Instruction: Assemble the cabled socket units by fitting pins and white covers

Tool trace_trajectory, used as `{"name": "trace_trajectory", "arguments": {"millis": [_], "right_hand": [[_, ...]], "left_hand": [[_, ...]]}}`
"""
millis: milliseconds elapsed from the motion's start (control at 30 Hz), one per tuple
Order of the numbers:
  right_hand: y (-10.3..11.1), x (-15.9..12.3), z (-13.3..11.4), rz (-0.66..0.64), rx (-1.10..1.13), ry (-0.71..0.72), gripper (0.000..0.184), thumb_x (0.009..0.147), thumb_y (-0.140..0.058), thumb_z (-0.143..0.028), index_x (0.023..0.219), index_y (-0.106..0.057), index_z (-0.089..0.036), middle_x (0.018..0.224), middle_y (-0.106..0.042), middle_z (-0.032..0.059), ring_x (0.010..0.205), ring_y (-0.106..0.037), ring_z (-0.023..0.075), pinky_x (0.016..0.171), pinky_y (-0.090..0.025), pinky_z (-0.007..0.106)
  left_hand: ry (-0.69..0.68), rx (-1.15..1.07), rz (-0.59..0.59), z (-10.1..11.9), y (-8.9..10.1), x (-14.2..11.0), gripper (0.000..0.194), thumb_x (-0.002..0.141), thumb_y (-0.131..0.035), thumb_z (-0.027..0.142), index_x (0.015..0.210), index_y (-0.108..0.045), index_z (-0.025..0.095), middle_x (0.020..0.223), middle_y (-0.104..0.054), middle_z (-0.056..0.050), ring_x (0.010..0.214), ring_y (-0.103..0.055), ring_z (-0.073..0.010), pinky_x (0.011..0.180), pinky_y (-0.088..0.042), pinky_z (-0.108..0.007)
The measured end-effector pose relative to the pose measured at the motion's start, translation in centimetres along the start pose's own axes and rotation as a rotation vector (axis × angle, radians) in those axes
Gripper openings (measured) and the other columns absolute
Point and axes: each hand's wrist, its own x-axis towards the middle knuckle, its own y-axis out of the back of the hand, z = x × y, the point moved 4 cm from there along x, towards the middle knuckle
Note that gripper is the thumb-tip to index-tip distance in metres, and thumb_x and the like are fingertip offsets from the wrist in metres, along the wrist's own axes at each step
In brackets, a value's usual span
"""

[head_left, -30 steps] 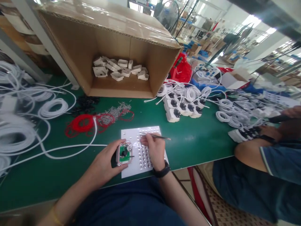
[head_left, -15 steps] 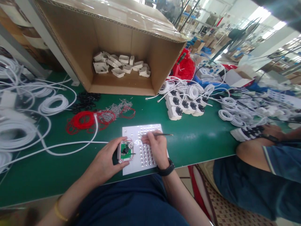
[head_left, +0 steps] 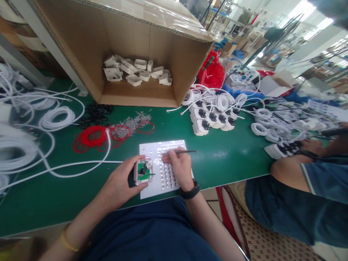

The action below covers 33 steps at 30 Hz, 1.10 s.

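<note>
My left hand [head_left: 119, 183] grips a small white camera housing [head_left: 136, 177] by its sides, thumb at the near edge and fingers at the far edge. Inside the housing a green circuit board [head_left: 141, 167] with a black lens faces up. My right hand [head_left: 179, 165] is closed around tweezers [head_left: 186, 151], whose dark end points right; the tip between the fingers is hidden. That hand rests over a white sheet [head_left: 146, 194] bearing rows of small round silvery dots [head_left: 166, 181]. The housing sits over the sheet's left part, and a white cable [head_left: 89, 164] runs leftward behind it.
A cardboard box [head_left: 136, 99] holding white housings [head_left: 133, 79] stands at the back. Red rings [head_left: 94, 136], screws [head_left: 130, 125] and black parts [head_left: 95, 113] lie left. Finished-looking white units [head_left: 200, 127] and coiled cables stand right, near a co-worker's arm [head_left: 288, 168].
The whole view has shifted slightly, so everything sits a little further left and up. Both hands keep the same hold on the housing and the tweezers.
</note>
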Motion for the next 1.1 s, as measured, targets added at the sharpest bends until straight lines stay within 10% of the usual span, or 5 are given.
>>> {"name": "trace_trajectory", "arguments": {"millis": [1100], "right_hand": [[0.13, -0.77, -0.13, -0.036, 0.247, 0.043, 0.023, 0.076, -0.07, -0.035, 0.083, -0.056, -0.018, 0.079, -0.07, 0.0043, 0.073, -0.07, 0.0192, 0.068, -0.058, 0.031]], "left_hand": [[-0.108, 0.083, 0.094, -0.79, -0.47, -0.47, 0.067, 0.074, -0.066, 0.04, 0.131, -0.037, 0.021, 0.13, -0.049, -0.012, 0.121, -0.048, -0.0279, 0.102, -0.041, -0.044]]}}
